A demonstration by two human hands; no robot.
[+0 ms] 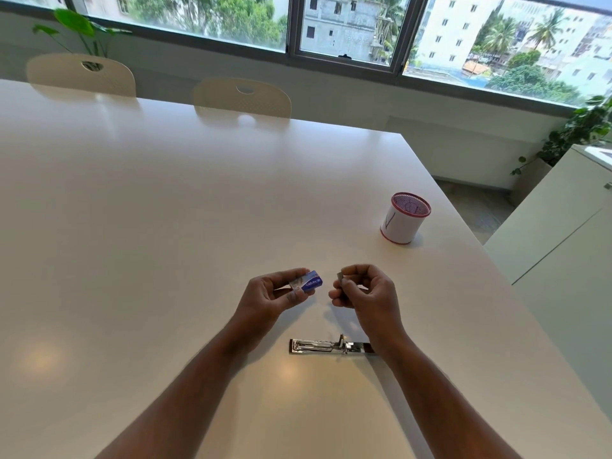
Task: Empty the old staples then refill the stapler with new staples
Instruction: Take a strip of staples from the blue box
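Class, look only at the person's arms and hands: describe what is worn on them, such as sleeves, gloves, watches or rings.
Nothing worn shows. Both forearms are bare up to the frame's bottom edge, so no sleeves are in view. The left hand and right hand have no gloves, and neither wrist carries a watch or band. No rings can be made out.

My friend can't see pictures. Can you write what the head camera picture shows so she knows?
Two bare hands hover over a white table: the left hand holds a small blue staple box, the right hand pinches a small grey strip of staples. An opened metal stapler lies flat nearer the person, and a red-rimmed mesh cup stands to the right.
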